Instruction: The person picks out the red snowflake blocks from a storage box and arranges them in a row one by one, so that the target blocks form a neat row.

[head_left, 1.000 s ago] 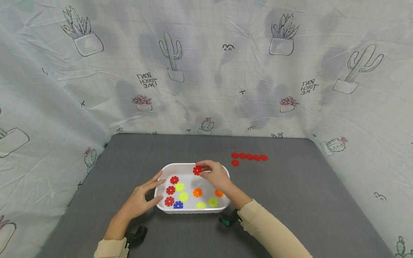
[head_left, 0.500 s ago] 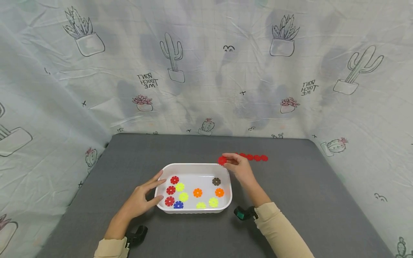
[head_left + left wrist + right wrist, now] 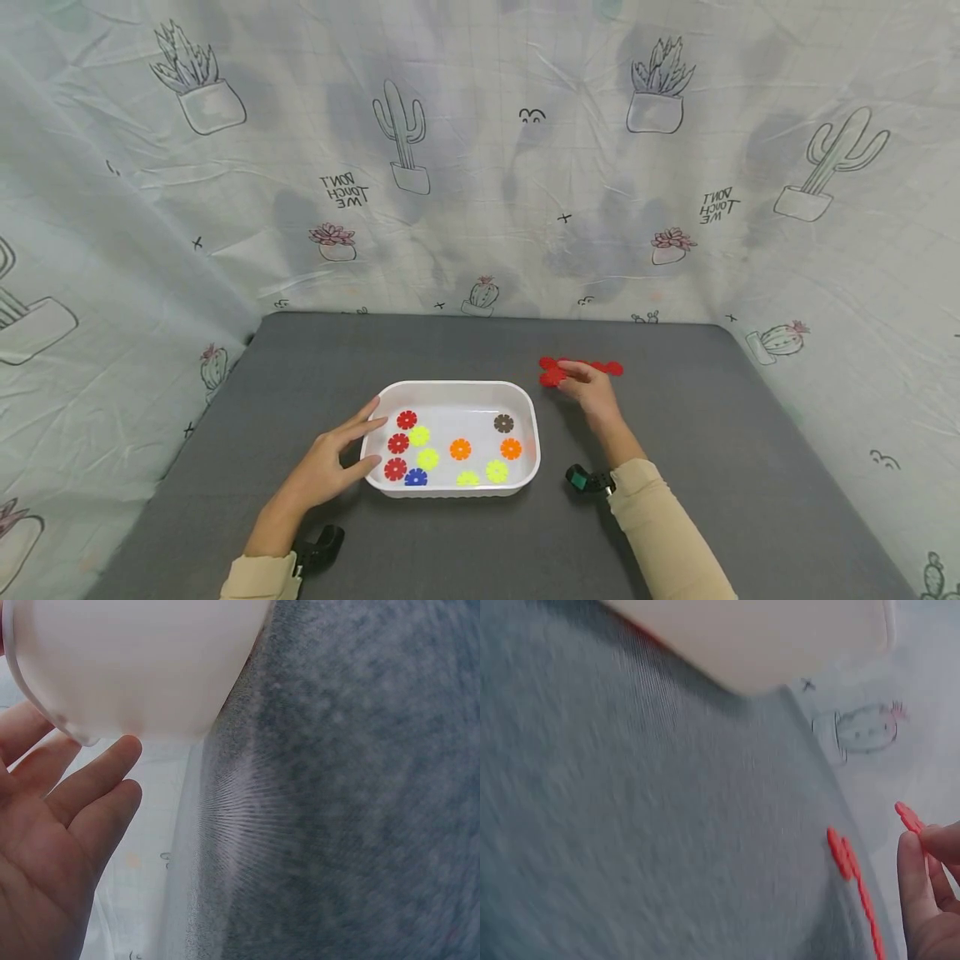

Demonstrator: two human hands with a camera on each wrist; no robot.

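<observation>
Just right of centre in the head view, we see the right hand [image 3: 592,390] over the grey table [image 3: 675,467], its fingertips pinching a red disc [image 3: 552,377] at the left end of a row of red discs [image 3: 603,367] lying on the cloth. The right wrist view shows the same grip from low down: at the right edge of that frame a red disc [image 3: 910,818] sits edge-on between the fingertips [image 3: 911,859], with the row of red discs [image 3: 847,859] on the cloth just beside it (blur keeps us from counting them).

Left of centre, the left hand [image 3: 330,462] lies with fingers straight and a little spread against the left wall of the white tray [image 3: 450,388]. In the left wrist view, the fingers [image 3: 97,776] touch the white tray [image 3: 135,667] near its rim, at the upper left of that frame.

Inside the tray lie flower-shaped discs: three red ones [image 3: 398,442] at its left side, a blue one [image 3: 416,477], several yellow-green ones [image 3: 427,458], two orange ones [image 3: 460,449] and a dark brown one [image 3: 504,423]. Behind the table hangs a pale cactus-print sheet [image 3: 480,167].
</observation>
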